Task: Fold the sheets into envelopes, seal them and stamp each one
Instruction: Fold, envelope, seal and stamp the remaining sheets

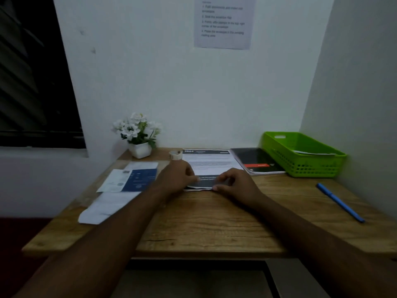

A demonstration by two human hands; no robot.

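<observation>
A printed sheet [211,163] with a dark header lies at the middle back of the wooden desk [206,224]. Its near edge is turned up into a dark fold [205,183]. My left hand [177,176] pinches the left end of that fold. My right hand [235,182] pinches the right end, thumb at the fold's lower corner. A white envelope [105,208] lies flat at the left, and a blue and white leaflet [131,179] lies just behind it. A small roll of tape [175,155] stands behind my left hand.
A green plastic basket [300,157] with paper inside sits at the back right, beside a dark notebook [257,161]. A blue pen [340,202] lies at the right. A white flower pot [139,136] stands at the back left. An instruction sheet [223,22] hangs on the wall.
</observation>
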